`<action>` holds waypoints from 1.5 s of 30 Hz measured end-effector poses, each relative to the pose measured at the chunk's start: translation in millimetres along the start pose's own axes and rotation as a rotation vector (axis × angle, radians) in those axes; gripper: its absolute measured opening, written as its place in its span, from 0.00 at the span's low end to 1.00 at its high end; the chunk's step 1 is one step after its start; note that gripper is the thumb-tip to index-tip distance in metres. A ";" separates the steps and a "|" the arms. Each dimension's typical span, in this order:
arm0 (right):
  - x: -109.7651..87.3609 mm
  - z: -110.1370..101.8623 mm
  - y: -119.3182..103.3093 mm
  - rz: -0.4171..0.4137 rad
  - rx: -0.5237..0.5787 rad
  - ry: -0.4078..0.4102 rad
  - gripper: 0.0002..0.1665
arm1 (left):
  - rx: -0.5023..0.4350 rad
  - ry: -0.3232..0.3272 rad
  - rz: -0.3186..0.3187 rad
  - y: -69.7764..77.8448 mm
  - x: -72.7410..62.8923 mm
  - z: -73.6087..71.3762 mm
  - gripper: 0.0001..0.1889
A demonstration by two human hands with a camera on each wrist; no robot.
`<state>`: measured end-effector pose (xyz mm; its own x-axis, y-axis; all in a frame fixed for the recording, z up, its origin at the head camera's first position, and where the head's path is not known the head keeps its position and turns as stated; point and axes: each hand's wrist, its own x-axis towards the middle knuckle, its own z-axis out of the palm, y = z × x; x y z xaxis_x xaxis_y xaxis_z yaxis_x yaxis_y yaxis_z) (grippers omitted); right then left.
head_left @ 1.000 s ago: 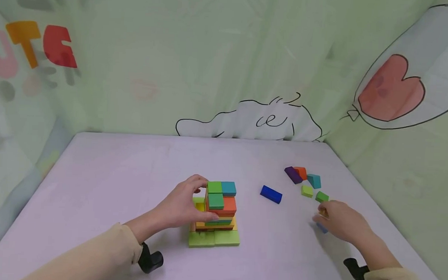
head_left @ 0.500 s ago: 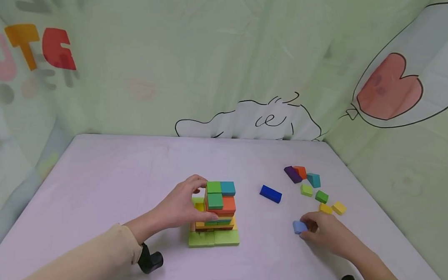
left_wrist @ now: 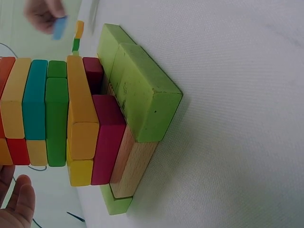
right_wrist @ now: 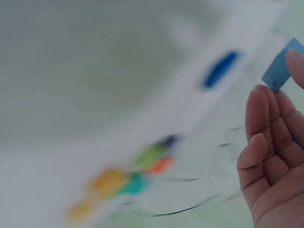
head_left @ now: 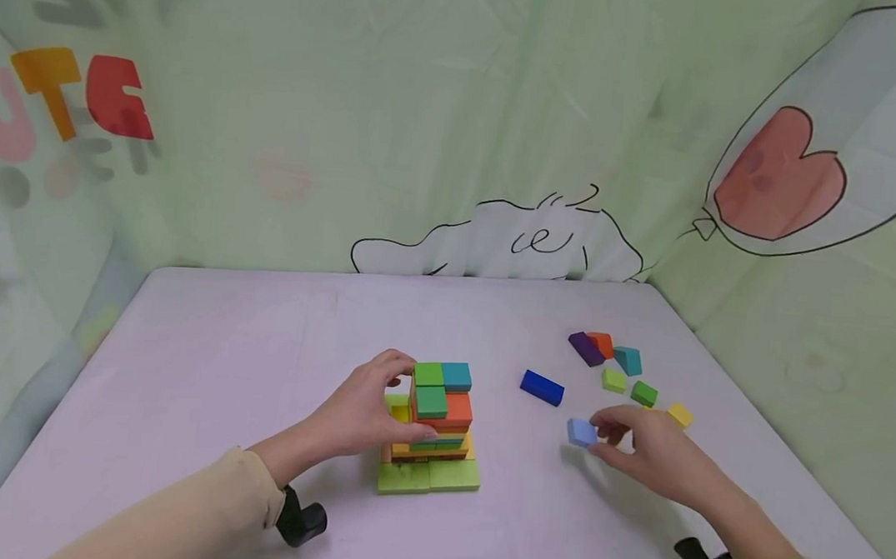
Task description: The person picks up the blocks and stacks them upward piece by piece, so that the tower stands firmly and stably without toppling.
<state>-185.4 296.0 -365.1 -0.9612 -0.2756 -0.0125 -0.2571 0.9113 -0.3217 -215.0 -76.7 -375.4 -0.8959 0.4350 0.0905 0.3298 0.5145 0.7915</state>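
A tower of stacked colored wooden blocks [head_left: 446,409] stands on light-green base blocks [head_left: 428,476] in the head view. My left hand [head_left: 355,409] holds the tower's left side, thumb across the front and fingers toward the back. In the left wrist view, some fingertips [left_wrist: 23,202] show beside the upper layers. Off to the tower's right, my right hand [head_left: 661,456] pinches a light-blue block [head_left: 581,433] between thumb and fingers, above the table. The right wrist view also shows this light-blue block [right_wrist: 282,66] at the fingertips.
A dark-blue block [head_left: 542,388] lies between the tower and the right hand. Farther right are purple [head_left: 586,349], orange [head_left: 601,344], teal [head_left: 629,361], lime [head_left: 614,381], green [head_left: 644,394] and yellow [head_left: 680,415] blocks. A printed cloth wall [head_left: 274,138] borders the table [head_left: 227,345].
My right hand has picked up the light-blue block from among the loose pieces and carried it left toward the tower. My left hand has stayed at the tower.
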 end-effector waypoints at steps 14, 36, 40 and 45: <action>26.8 -23.4 -126.2 -0.325 0.002 0.048 0.18 | -0.019 0.002 -0.012 -2.1 1.8 0.2 0.33; 36.1 -11.7 -127.3 -0.370 0.068 0.038 0.09 | -0.022 -0.001 0.003 -2.6 1.5 -0.4 0.34; 37.8 -9.2 -130.6 -0.373 0.080 0.022 0.07 | -0.025 -0.001 0.014 -3.1 1.2 -0.6 0.34; 38.7 -6.3 -133.7 -0.355 0.086 0.020 0.06 | -0.025 -0.003 0.034 -3.7 1.4 -0.5 0.34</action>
<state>-188.8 165.4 -316.6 -0.8152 -0.5638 0.1323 -0.5670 0.7305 -0.3807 -217.6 -78.4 -377.9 -0.8834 0.4540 0.1162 0.3527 0.4807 0.8028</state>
